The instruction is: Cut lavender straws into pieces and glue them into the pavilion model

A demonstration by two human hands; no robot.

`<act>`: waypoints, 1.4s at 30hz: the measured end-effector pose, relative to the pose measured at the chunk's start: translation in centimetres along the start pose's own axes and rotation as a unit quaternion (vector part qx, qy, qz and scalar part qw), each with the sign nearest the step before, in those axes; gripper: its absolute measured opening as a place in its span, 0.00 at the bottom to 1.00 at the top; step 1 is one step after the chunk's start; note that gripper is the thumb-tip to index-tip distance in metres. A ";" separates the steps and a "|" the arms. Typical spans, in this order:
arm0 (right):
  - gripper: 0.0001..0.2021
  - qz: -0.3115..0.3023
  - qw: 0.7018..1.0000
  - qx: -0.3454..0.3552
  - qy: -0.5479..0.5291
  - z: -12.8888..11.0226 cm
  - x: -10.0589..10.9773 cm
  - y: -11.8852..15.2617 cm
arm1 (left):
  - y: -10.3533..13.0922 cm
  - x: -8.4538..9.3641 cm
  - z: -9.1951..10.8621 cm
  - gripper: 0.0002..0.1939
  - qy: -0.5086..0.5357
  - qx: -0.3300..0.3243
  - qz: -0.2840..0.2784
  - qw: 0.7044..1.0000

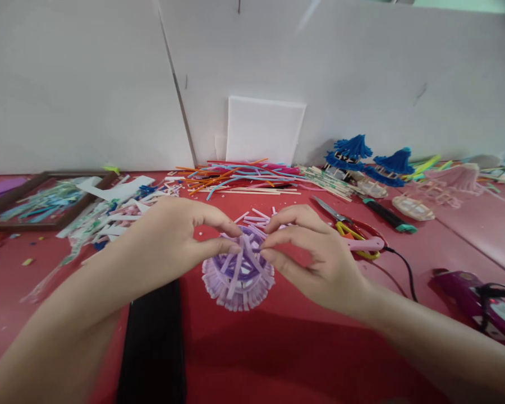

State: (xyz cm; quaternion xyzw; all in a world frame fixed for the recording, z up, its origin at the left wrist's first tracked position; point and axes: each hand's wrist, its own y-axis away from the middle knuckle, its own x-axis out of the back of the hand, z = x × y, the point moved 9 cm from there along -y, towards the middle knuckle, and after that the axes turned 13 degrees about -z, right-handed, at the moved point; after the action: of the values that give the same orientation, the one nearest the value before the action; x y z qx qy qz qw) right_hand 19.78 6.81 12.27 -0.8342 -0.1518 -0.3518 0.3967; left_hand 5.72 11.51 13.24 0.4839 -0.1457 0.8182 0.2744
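A round lilac and purple craft piece, seemingly made of pipe cleaners, is between my hands over the red table. Its lower edge carries a pale lilac fringe, and several strips cross its darker purple ring. My left hand pinches the piece at its upper left, thumb and forefinger on a strip. From the right, my right hand has its thumb and fingertips closed at the ring's upper right edge; the exact strip between them is partly hidden. Short cut lilac pieces lie just behind it.
Coloured pipe cleaners lie by the wall. Scissors and a pink-handled tool with a cord are at right, near a magenta device. Blue roofed models stand behind. Paper scraps, a brown frame and a black slab are left.
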 end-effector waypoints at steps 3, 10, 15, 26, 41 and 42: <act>0.02 -0.011 0.997 -0.062 -0.033 0.8 -0.6 -0.6 | 0.0 0.0 0.1 0.05 0.014 0.002 -0.002 1.000; 0.02 -0.044 0.988 -0.107 -0.101 1.7 -1.9 -1.3 | -0.1 -0.2 0.0 0.05 0.023 0.003 -0.008 1.000; 0.03 -0.056 0.986 -0.109 -0.112 1.8 -2.1 -1.4 | -0.2 -0.2 0.1 0.05 0.031 -0.009 -0.011 0.999; 0.02 -0.063 0.981 -0.131 -0.129 2.4 -2.4 -1.4 | -0.4 -0.7 -0.4 0.05 0.037 0.035 -0.050 0.997; 0.07 -0.103 0.976 -0.100 -0.165 4.1 -2.5 -2.1 | -0.2 -0.8 -0.3 0.06 -0.013 -0.006 -0.064 0.998; 0.09 -0.121 0.976 -0.090 -0.156 4.2 -2.8 -2.2 | -0.1 -0.8 -0.4 0.07 -0.026 -0.006 -0.066 0.997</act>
State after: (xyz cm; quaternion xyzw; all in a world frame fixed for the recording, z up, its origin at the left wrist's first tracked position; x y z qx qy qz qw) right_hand 18.59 11.48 9.69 -0.8865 -0.2796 -0.2749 0.2458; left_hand 5.85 11.53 12.33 0.5115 -0.1256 0.7846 0.3271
